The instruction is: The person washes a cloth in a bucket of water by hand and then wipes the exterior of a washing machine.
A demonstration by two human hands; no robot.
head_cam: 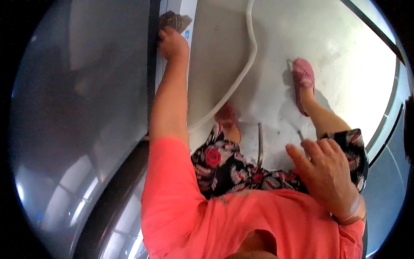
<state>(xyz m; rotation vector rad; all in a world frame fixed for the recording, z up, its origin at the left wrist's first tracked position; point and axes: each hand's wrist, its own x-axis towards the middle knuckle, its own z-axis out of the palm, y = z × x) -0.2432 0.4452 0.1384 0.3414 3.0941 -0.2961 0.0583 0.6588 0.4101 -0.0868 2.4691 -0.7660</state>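
Observation:
At the upper left, my left hand is closed around a crumpled brown-grey cloth. The cloth lies against a white frame strip that runs along the dark edge of a large glossy dark panel. Well apart from it, my right hand hovers above my lap at the lower right, back up and fingers spread, with nothing seen in it. Blurring softens its fingertips. Below it is patterned black, red and white clothing.
A pale hose curves over the grey floor between the frame and my feet in pink shoes. A thin metal bar shows between my legs. Blue-grey panels stand at the right edge. A dark curved trim lies lower left.

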